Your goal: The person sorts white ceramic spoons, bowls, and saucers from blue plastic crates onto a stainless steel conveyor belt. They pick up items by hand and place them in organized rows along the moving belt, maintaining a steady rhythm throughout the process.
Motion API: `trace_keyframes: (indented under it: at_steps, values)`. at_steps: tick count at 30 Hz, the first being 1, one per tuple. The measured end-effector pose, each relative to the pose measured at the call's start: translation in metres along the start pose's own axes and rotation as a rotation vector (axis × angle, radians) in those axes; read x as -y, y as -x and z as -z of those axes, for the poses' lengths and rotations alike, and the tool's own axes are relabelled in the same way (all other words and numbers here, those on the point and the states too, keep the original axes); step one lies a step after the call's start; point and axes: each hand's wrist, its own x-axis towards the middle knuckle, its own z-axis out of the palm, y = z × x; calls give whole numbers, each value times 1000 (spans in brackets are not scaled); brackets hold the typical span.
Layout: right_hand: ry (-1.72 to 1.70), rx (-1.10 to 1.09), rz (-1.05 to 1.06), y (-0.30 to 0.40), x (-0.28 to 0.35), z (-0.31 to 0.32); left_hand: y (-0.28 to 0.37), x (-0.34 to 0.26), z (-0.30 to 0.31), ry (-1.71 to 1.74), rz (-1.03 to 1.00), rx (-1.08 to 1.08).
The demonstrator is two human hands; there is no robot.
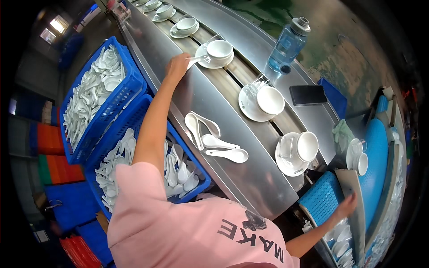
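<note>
My left hand (177,67) holds a white ceramic soup spoon (195,61) at the edge of a saucer that carries a white bowl (220,49). More place settings of saucer, bowl and clear glass stand in a row along the conveyor track, among them a bowl (270,100) and a nearer bowl (307,146). Several loose spoons (221,142) lie on the steel counter (264,177) before me. My right hand (347,203), slightly blurred, is low at the right beside the beige guard of a blue belt; whether it holds anything is unclear.
Two blue plastic baskets full of white spoons, an upper one (115,100) and a lower one (201,187), stand left of the counter. Beyond the track are a blue water bottle (286,47) and a black phone (308,95). A curved blue conveyor (372,160) runs at the right.
</note>
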Motion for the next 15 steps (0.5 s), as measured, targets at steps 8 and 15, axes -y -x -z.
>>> trace_keyframes:
  at_steps: [8,15]
  values:
    - [771,206,-663,64,-197,76,12,-62,25,301,-55,210]
    - [-457,257,-1085,62,-169,80,115,-115,48,544,-549,749]
